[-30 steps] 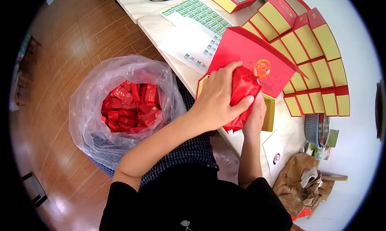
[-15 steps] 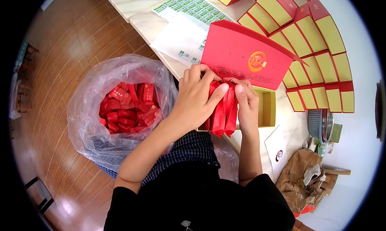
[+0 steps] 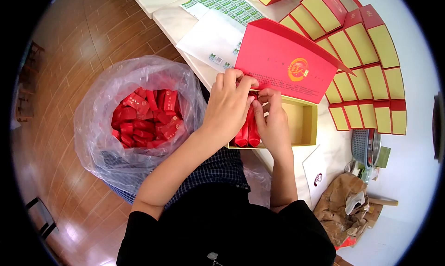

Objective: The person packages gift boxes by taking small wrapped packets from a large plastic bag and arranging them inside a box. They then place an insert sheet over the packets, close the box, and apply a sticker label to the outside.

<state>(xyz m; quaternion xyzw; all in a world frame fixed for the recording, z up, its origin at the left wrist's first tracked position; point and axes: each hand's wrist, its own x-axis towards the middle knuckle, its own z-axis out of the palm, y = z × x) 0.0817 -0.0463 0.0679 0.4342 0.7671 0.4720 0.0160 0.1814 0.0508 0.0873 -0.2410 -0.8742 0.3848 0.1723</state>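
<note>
Grip of both hands, left hand (image 3: 228, 106), right hand (image 3: 271, 123), seemingly closed on red packets (image 3: 248, 132)

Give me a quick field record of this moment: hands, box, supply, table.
left hand: on the red foil packets, pressing them into the box
right hand: gripping the same packets
open red cardboard box with yellow interior: lid up, right part unfilled
clear plastic bag of red packets: on person's left
white table: row of open red-and-yellow boxes, sticker sheets

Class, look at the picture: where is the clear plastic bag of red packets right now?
The plastic bag sits on the wooden floor at the left of the head view, beside the person's left forearm and below the table edge.
</note>
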